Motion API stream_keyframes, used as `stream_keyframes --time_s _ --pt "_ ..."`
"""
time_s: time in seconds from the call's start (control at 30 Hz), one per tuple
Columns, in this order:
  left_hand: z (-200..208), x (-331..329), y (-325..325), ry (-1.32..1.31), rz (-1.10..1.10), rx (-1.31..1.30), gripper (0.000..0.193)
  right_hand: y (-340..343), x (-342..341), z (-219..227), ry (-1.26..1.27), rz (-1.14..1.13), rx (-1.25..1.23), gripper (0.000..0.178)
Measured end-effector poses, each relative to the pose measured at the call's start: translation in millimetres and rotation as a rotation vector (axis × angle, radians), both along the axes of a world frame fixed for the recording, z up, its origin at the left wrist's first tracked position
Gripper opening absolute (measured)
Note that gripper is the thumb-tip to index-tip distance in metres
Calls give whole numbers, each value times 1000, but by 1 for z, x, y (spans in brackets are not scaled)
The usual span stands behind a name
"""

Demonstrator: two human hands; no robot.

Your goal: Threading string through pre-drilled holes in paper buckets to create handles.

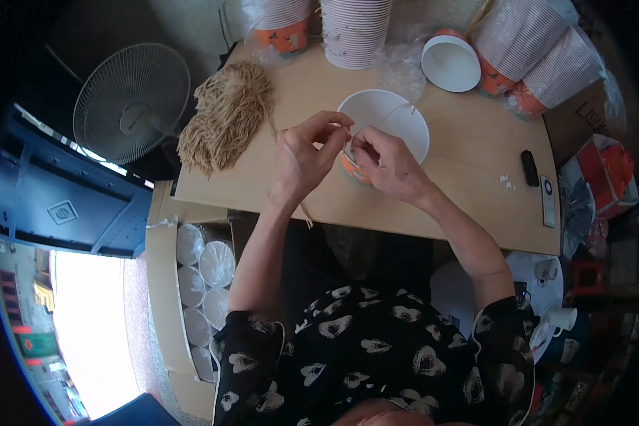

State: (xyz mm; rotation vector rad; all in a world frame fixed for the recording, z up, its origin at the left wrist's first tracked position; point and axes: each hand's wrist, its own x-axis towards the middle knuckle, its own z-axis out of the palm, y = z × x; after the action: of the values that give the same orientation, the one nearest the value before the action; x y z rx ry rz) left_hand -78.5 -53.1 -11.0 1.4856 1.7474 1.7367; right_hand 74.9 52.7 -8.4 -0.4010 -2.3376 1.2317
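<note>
A white paper bucket (405,135) with an orange printed outside stands at the table's front middle, its mouth facing up. Both my hands are raised at its near left rim. My left hand (307,153) is closed in a pinch, thumb against fingertips. Close beside it, my right hand (394,167) has its fingers curled together in front of the bucket. Whatever lies between the fingertips is too small to make out. A thin pale cord (397,111) crosses the bucket's mouth. Left of my hands lies a thick bundle of tan cords (227,113). One cord end (307,215) hangs over the table's front edge.
Stacks of nested paper buckets (356,35) line the back, some in clear plastic. One loose bucket (451,64) lies tipped there. Small white bits (506,182), a black object (529,168) and a flat metal piece (547,201) lie right. A fan (131,99) stands left, above a carton (165,298).
</note>
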Motion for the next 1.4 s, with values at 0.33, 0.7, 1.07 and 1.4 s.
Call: stream_keyframes --time_s 0.33,0.7,1.07,1.4 --pt "16 -6 21 -393 -244 -232 24 4 1 -6 160 -35 106 11" --pt "19 5 23 -436 -368 -317 16 21 -5 -3 321 -182 -241 10" --pt "2 -21 20 -356 -370 -310 16 50 9 24 149 -22 -116 24" --pt "24 -30 6 -253 -411 -418 13 36 8 24 -41 88 216 10"
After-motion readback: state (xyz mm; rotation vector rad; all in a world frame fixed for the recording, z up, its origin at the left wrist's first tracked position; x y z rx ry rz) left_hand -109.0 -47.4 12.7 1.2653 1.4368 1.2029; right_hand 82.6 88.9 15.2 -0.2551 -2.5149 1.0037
